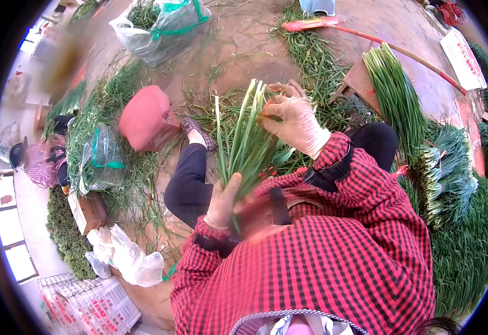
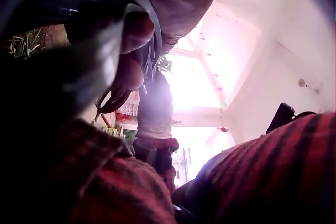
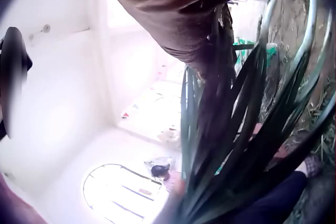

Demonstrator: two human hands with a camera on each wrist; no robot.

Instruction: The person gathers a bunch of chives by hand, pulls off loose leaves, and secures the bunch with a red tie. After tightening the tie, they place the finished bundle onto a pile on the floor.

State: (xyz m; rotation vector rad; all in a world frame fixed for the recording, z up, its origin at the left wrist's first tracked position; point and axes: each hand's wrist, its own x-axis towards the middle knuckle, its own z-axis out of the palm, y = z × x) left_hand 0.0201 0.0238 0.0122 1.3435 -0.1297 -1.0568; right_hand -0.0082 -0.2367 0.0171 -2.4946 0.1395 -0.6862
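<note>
A loose bunch of long green stalks with pale white ends (image 1: 248, 131) lies in the grip of the left hand (image 1: 222, 202), which wears a thin cream glove. That hand is closed round the leafy lower part, its thumb across the front, and the pale ends rise above it, fanned apart, with one stalk standing off to the left. The right hand (image 1: 298, 118), in a cream glove too, is beside the pale ends, fingers bent toward them; whether it pinches a stalk or only touches one, I cannot tell.

The left hand's lower fingers are blurred, and the leaf tips are lost near the red-and-black checked sleeves. The left wrist view is mostly shadow, with what seem to be fingertips among dark leaves. In the right wrist view, the glove fills the top and the leaves hang across the floor behind.

Loose green trimmings (image 1: 309, 56) litter the brown floor (image 1: 238, 47) beyond the hands. To the left stand a round pinkish-red stool (image 1: 145, 118) and a clear plastic bag with green tape (image 1: 160, 34). To the right, a thick bundle of long green stalks (image 1: 395, 95) lies near a red-handled broom (image 1: 400, 49).
</note>
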